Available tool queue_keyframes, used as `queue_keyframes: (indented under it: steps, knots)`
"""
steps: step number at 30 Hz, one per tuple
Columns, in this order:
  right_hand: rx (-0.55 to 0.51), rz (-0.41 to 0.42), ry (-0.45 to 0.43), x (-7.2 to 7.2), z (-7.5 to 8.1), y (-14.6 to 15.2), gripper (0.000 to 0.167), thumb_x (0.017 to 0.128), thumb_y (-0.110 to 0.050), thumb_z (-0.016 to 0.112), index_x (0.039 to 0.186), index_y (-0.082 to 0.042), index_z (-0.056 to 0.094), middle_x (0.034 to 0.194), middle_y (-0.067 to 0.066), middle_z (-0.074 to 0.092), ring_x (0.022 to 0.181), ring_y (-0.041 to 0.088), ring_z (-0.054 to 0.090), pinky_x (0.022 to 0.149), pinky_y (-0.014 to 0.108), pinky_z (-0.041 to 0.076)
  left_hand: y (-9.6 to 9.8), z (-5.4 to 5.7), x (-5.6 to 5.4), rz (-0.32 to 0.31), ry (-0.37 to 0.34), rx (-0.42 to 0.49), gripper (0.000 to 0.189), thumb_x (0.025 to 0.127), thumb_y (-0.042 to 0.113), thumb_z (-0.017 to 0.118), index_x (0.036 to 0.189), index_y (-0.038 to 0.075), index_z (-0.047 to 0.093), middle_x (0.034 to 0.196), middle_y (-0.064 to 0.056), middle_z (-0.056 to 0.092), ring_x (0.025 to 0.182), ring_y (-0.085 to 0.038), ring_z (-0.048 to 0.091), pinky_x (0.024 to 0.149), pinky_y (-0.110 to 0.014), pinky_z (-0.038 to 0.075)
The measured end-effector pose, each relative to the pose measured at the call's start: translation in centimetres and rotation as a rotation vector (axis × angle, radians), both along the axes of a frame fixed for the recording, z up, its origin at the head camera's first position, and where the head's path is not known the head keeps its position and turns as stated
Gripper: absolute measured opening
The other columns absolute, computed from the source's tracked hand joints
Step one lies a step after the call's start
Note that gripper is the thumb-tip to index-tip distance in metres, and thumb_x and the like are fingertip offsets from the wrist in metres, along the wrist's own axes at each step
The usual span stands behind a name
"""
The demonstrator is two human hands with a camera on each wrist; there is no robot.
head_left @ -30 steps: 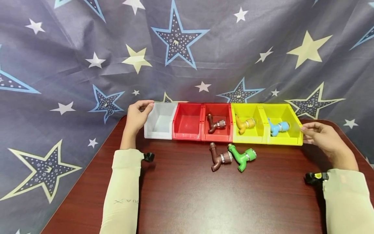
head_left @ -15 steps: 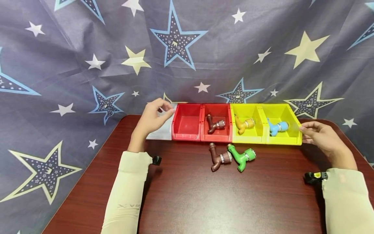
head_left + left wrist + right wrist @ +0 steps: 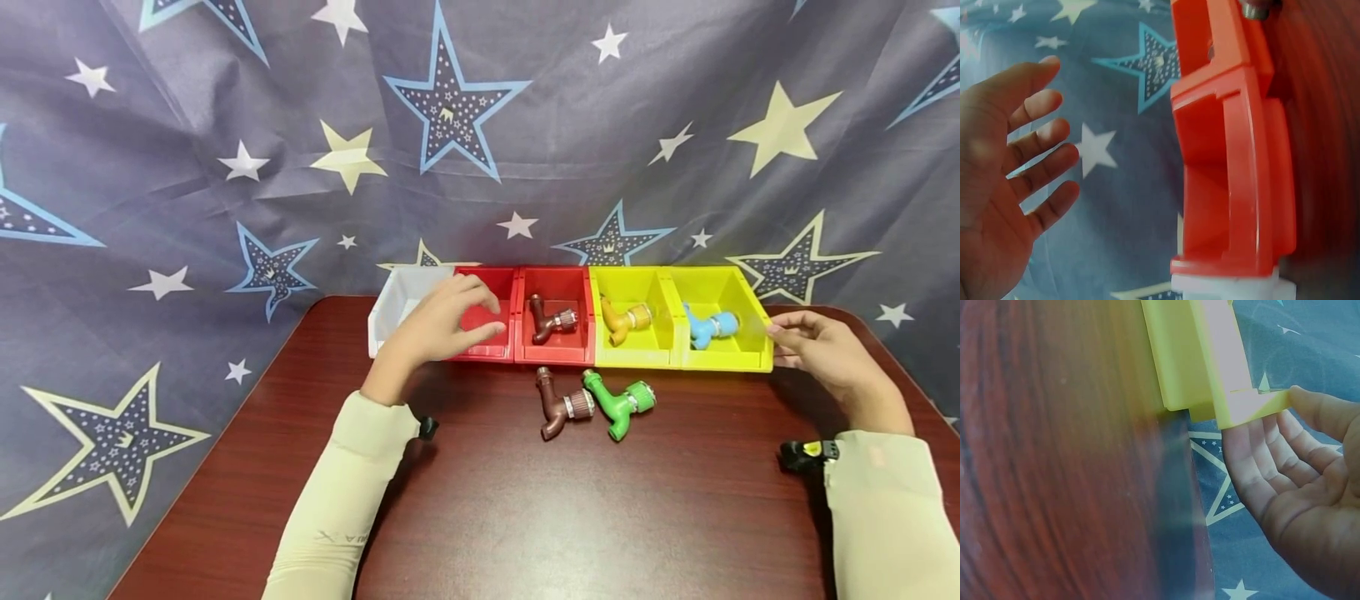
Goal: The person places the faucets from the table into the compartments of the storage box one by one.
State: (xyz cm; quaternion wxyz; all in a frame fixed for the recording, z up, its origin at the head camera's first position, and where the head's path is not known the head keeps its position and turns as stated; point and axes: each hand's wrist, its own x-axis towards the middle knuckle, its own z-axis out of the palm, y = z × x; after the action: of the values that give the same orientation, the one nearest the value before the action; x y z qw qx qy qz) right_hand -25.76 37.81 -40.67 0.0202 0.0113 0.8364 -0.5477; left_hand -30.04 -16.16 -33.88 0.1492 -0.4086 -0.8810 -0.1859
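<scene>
My left hand [image 3: 442,321] hovers with loosely bent, spread fingers in front of the white bin [image 3: 381,321] and the left red bin [image 3: 480,350], partly hiding both. Nothing lies in that hand [image 3: 1016,150] in the left wrist view. At the row's right end my right hand [image 3: 840,362] pinches the side of the outer yellow bin [image 3: 727,358], thumb on the rim and fingers against the outer wall. That bin bears a blue tap [image 3: 712,327]; the neighbouring yellow bin [image 3: 637,354] has a yellow-orange tap [image 3: 626,320]. A brown tap [image 3: 553,320] lies in the right red bin [image 3: 555,352].
In front of the bins, a second brown tap [image 3: 561,404] and a green tap [image 3: 618,403] lie on the dark red wooden table [image 3: 562,517]. A grey star-patterned cloth [image 3: 300,100] hangs behind the table.
My left hand has let go of the white bin's outer side and moved right, across to the left red bin. My right hand stays on the outer yellow bin.
</scene>
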Motion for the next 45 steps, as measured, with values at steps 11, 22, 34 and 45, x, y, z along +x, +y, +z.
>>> queue_keyframes:
  steps: [11, 22, 34, 45]
  knots:
    - [0.002, -0.001, 0.004, 0.0, -0.1, 0.0, 0.043, 0.106, -0.028, 0.058, 0.130, 0.006, 0.045, 0.094, -0.016, 0.065, 0.082, 0.007, 0.068, 0.073, 0.027, 0.060, 3.0, -1.0, 1.7, -0.113, 0.019, -0.128, 0.035, 0.091, 0.048, 0.075, 0.112, 0.021, 0.071, 0.114, 0.004, 0.061, 0.106, -0.016, 0.055, 0.093, -0.037, 0.043]
    - [-0.002, 0.000, 0.004, -0.1, -0.2, 0.0, 0.044, 0.106, -0.027, 0.058, 0.131, 0.007, 0.045, 0.095, -0.017, 0.065, 0.083, 0.007, 0.067, 0.073, 0.027, 0.060, 5.6, -2.0, 3.2, -0.169, 0.010, -0.328, 0.042, 0.089, 0.056, 0.075, 0.118, 0.026, 0.070, 0.121, 0.003, 0.060, 0.115, -0.016, 0.055, 0.096, -0.036, 0.043]
    - [-0.013, -0.003, 0.015, -0.2, -0.5, 0.2, 0.043, 0.106, -0.026, 0.058, 0.130, 0.007, 0.046, 0.093, -0.018, 0.066, 0.082, 0.006, 0.067, 0.072, 0.026, 0.060, 7.5, -4.0, 4.2, -0.231, -0.093, -0.422, 0.042, 0.083, 0.054, 0.083, 0.117, 0.032, 0.072, 0.117, 0.007, 0.058, 0.112, -0.010, 0.052, 0.093, -0.034, 0.041]
    - [-0.001, 0.008, 0.017, -0.1, -0.3, 0.2, 0.043, 0.107, -0.026, 0.056, 0.130, 0.008, 0.045, 0.094, -0.019, 0.065, 0.083, 0.006, 0.067, 0.073, 0.027, 0.060, 8.0, -4.5, 4.8, -0.251, -0.161, -0.502, 0.040, 0.082, 0.044, 0.087, 0.120, 0.038, 0.076, 0.122, 0.004, 0.059, 0.120, -0.014, 0.049, 0.098, -0.036, 0.041]
